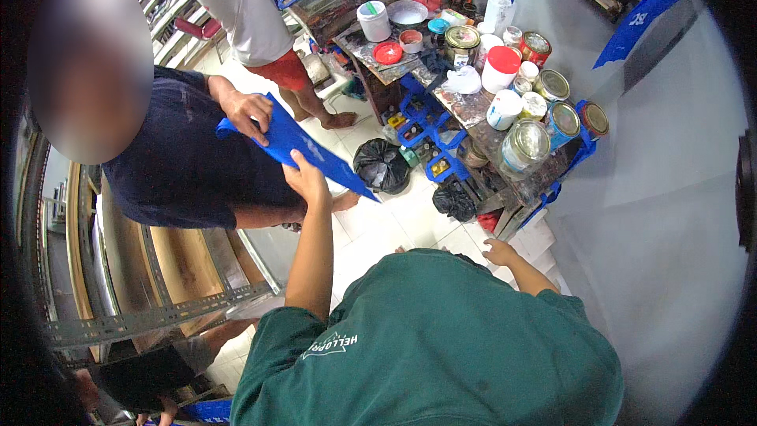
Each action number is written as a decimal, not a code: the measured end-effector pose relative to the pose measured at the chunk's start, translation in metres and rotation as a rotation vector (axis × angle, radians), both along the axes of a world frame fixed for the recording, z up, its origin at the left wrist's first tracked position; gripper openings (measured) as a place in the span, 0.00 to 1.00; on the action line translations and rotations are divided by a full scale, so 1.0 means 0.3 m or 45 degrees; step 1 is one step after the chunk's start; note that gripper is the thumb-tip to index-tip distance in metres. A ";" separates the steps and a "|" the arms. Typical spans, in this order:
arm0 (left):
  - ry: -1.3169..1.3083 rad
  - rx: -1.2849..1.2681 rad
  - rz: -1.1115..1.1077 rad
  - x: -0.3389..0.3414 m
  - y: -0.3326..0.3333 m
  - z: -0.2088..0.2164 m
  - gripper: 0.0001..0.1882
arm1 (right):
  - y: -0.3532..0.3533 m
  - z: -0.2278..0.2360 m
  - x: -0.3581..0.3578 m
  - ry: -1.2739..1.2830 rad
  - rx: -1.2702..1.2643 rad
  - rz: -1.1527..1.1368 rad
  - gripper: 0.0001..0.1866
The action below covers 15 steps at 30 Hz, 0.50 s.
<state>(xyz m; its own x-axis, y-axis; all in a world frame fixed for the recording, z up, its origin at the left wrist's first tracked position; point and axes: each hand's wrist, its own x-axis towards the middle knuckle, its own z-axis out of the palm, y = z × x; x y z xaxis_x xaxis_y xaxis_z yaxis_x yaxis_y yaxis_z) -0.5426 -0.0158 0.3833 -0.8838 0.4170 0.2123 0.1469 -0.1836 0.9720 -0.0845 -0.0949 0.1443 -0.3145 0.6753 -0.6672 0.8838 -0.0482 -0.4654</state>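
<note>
My left hand (307,181) is closed on the edge of a blue fabric piece (303,144), its thumb lying on top. The piece is long, pointed at its near right end, with faint pale print. A co-worker in a dark shirt (177,138) has a hand (251,116) on the fabric's far left part, so both of us touch it. My right hand (500,253) hangs low on the right near the paint table's front corner. Its fingers are loosely apart and nothing shows in them.
Paint cans (527,144) and tubs crowd the stained table (473,110) at right. Black bin bags (383,166) sit on the tiled floor. A metal rack (173,308) stands at left. Another person (244,8) works at the far table; someone else (146,375) is at lower left.
</note>
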 end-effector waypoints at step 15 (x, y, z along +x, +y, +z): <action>0.807 -0.634 -2.066 0.313 0.011 0.243 0.12 | 0.398 0.590 -0.305 1.405 0.408 -0.919 0.35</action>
